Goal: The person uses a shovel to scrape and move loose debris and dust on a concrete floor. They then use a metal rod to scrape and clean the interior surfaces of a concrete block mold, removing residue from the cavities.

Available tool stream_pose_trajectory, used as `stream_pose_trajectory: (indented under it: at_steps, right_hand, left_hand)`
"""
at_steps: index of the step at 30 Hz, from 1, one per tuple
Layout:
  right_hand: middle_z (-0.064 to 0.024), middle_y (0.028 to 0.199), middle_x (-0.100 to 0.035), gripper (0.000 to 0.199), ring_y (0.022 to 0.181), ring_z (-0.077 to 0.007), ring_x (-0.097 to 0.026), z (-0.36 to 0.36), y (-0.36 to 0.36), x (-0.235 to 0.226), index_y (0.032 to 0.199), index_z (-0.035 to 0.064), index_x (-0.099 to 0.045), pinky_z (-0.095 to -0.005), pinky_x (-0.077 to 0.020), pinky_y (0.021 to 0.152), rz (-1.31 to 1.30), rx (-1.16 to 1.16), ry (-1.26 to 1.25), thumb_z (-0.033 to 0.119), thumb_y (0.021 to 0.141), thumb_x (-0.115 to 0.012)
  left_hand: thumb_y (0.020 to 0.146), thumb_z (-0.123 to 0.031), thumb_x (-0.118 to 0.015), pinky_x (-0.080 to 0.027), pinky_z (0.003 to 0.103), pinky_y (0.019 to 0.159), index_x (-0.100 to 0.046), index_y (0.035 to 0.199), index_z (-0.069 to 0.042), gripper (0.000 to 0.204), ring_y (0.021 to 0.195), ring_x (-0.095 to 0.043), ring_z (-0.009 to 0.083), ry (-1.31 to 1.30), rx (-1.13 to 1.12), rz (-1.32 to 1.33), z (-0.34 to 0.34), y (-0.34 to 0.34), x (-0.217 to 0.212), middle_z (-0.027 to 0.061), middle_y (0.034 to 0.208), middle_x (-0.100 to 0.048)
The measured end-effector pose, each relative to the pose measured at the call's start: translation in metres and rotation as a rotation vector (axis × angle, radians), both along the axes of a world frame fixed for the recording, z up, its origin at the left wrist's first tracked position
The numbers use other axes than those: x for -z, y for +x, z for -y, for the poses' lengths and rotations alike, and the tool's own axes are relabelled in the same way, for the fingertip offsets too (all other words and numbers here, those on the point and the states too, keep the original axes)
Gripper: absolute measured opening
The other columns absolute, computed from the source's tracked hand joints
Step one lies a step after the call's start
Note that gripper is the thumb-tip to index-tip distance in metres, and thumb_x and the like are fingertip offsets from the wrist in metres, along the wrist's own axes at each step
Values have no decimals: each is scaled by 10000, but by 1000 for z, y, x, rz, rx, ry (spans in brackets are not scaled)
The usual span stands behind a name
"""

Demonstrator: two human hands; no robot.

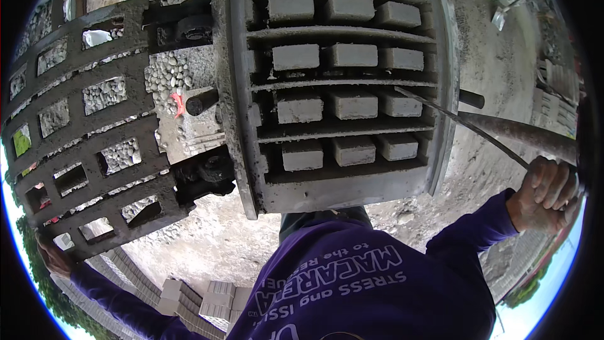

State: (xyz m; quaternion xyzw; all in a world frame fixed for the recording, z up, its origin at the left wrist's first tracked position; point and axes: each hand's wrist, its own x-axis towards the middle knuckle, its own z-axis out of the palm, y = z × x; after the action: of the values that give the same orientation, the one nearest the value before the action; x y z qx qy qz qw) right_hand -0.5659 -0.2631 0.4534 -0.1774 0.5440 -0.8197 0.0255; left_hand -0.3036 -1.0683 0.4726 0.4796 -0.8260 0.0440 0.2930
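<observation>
In front of me stands a grey metal block mould point(340, 194), with concrete-coated dividers between its rows of rectangular grey blocks point(356, 104). To its left, a dark, hinged metal grid frame point(135, 173) with rectangular openings is swung out. My left hand point(55, 257) grips the near outer corner of this frame; some of its fingers are hidden behind the metal. On the far right, my right hand point(546, 195) is closed around the lower end of a thin metal rod point(475, 127). The rod's other end reaches over the mould's right side, by the third row.
A thick pipe point(516, 133) juts out right of the mould, behind the rod. Pebbles point(167, 79) show through and beside the grid. Stacked grey concrete blocks point(217, 302) stand at lower left. Pale, dusty ground point(207, 230) lies around the machine.
</observation>
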Motion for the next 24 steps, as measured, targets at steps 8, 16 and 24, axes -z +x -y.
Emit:
stream_pose_trajectory:
  at_steps: [8,16,24]
  right_hand:
    - [8,491,-395,368,396,-100,-313,47,-19,8,547,187,-399,-313,-345,548,17,5,-93,177,905,-485]
    - [-25,657,-460,400,549,-125,-419,114,-63,98,725,159,-450,-332,-352,668,90,-155,-60,347,1045,-299]
    - [3,568,-377,465,501,-132,-313,179,-58,168,630,157,-356,-335,-323,607,208,-29,-130,343,1041,-245]
  left_hand:
    - [972,-480,-464,-455,358,998,-627,1273,-33,562,1143,-619,247,2,-59,-19,-2,18,-3,122,1245,-659]
    - [973,-475,-464,-456,357,1000,-626,1272,-27,562,1141,-621,245,17,-54,-11,-1,-7,1,121,1241,-662]
    - [974,-470,-464,-457,356,1003,-625,1272,-21,562,1139,-624,243,29,-75,8,-8,-9,-9,119,1237,-664]
